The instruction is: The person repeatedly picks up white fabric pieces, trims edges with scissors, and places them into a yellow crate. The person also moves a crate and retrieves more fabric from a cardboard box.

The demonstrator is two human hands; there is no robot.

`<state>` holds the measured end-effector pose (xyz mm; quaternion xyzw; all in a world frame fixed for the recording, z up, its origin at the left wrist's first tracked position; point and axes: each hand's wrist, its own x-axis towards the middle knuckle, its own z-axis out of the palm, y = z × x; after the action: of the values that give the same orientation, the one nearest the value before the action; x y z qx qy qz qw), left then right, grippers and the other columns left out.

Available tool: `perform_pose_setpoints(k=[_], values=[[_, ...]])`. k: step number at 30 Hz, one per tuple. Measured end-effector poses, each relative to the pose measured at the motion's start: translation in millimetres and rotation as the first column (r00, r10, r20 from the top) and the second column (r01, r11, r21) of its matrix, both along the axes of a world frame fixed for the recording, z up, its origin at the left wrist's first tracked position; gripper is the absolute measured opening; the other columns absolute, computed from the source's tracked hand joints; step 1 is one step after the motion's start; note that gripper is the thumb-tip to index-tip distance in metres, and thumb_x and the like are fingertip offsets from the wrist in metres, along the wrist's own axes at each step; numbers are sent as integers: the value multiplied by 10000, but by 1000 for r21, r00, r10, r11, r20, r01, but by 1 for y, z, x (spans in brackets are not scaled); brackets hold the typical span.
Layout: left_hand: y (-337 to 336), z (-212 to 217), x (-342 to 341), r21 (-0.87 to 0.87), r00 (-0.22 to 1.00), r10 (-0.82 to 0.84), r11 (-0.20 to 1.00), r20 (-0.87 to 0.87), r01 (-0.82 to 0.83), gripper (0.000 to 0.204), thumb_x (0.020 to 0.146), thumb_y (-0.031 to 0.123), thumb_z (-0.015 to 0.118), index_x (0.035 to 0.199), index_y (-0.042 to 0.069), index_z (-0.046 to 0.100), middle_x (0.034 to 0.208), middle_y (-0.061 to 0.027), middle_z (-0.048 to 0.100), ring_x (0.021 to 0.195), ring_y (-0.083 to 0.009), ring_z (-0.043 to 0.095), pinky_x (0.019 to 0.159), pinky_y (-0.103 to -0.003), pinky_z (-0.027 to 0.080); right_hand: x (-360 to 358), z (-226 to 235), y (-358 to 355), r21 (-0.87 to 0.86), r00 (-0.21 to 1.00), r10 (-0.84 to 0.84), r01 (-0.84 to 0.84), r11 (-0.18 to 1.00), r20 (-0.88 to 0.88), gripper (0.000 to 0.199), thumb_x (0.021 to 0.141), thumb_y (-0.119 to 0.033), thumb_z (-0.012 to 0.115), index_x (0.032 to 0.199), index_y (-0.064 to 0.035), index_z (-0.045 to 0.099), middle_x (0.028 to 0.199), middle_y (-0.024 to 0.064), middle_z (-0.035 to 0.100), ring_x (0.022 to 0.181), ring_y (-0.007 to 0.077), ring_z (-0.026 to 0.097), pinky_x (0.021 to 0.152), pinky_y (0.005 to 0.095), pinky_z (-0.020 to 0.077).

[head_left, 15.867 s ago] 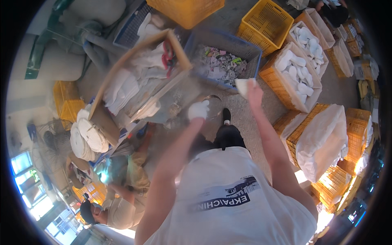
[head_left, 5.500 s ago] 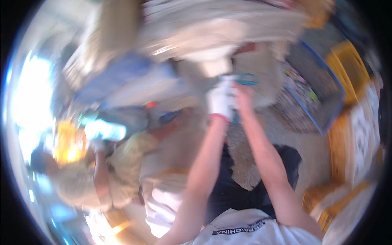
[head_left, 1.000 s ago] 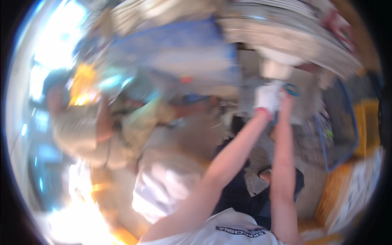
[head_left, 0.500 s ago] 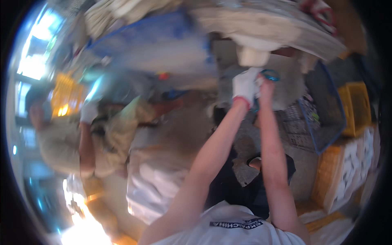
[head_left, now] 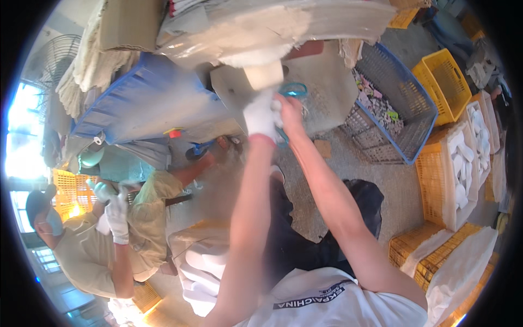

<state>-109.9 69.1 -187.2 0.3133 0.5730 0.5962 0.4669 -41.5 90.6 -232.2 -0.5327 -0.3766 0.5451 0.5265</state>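
Note:
My left hand (head_left: pixel 261 115), in a white glove with a red cuff, is closed just below a pale, rounded block (head_left: pixel 264 75) that looks like a buffing wheel. Pressed against it is my bare right hand (head_left: pixel 292 113), its fingers curled in. A teal looped thing (head_left: pixel 294 89) shows above the right hand, and more teal shows under it between the wrists. The palms hide its middle, so I cannot tell its kind or what else the glove grips. Behind the hands is a grey, dusty sheet-like guard (head_left: pixel 327 92).
To the right stand a blue-rimmed crate (head_left: pixel 413 122) with colourful scraps, a yellow crate (head_left: pixel 444 87), and orange crates (head_left: pixel 433 182) with white pieces. A blue dusty panel (head_left: pixel 158 103) is at the left. A seated co-worker (head_left: pixel 87 250) in white gloves holds a pale piece.
My view has turned to the right, so the hands and wheel sit further left in it. The hands stay together below the wheel. The co-worker's hands are now together.

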Motion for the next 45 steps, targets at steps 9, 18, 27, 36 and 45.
perform_pose_setpoints(k=[9, 18, 27, 36, 45], values=[[-3, 11, -1, -253, 993, -40, 965, 112, 67, 286, 889, 299, 636, 828, 21, 650, 679, -47, 600, 470, -118, 514, 393, -292, 379, -5, -4, -9, -76, 981, -40, 25, 997, -191, 386, 823, -325, 679, 741, 51, 648, 653, 108, 605, 627, 152, 525, 590, 359, 416], [-3, 16, 3, -177, 975, 81, 983, 209, -44, 239, 924, 248, 611, 843, 26, 642, 578, 4, 508, 385, -81, 391, 341, -253, 290, -8, 7, -15, -113, 965, -39, 10, 994, -259, 338, 845, -330, 658, 738, -9, 658, 653, 63, 608, 619, 121, 546, 585, 321, 432], [-4, 17, 4, -272, 993, 48, 962, 107, -17, 259, 934, 249, 595, 793, 34, 627, 586, -5, 521, 379, -81, 392, 345, -243, 283, -3, 14, -18, -119, 861, -33, -32, 992, -507, 277, 830, -270, 676, 744, -7, 659, 705, 45, 629, 638, 140, 572, 584, 321, 438], [-3, 11, 0, -199, 967, 117, 977, 226, -72, 239, 925, 236, 601, 870, 14, 668, 572, -4, 510, 360, -94, 375, 335, -256, 275, -12, 3, -14, -37, 953, -37, 27, 999, -300, 362, 844, -308, 662, 708, 27, 642, 667, 49, 620, 616, 112, 542, 585, 327, 425], [-6, 8, -10, -100, 996, -80, 992, -34, 76, 209, 909, 238, 631, 827, 45, 642, 594, -16, 545, 382, -88, 422, 336, -247, 282, -12, 19, -20, -134, 923, -67, 17, 991, -379, 380, 833, -329, 670, 674, 12, 620, 638, 21, 579, 593, 100, 498, 568, 301, 401]])
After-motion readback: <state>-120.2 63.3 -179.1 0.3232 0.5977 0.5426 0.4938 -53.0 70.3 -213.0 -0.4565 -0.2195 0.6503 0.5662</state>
